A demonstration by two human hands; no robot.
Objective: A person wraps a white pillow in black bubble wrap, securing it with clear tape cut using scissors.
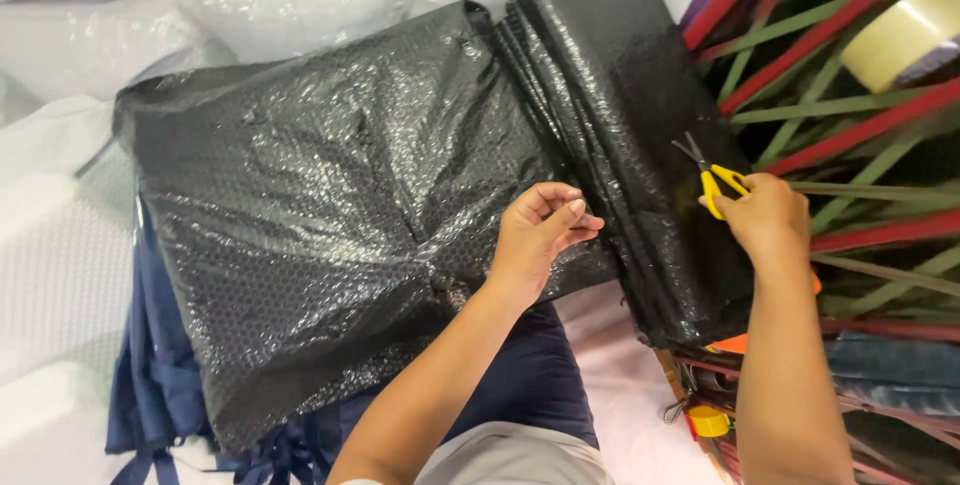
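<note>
Head view: left hand [540, 235], fingers curled and holding nothing, steadies the black bubble-wrap bundle [330, 215] while right hand [765, 215] grips yellow-handled scissors [712, 177], blades angled away over folded wrap [620, 115].

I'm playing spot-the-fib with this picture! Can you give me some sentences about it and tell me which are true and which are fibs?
1. The right hand holds scissors with yellow handles. True.
2. The bubble wrap is pink. False: it is black.
3. The left hand rests on the bubble wrap. True.
4. The left hand holds the tape roll. False: the tape roll lies apart at the upper right, touched by no hand.
</note>
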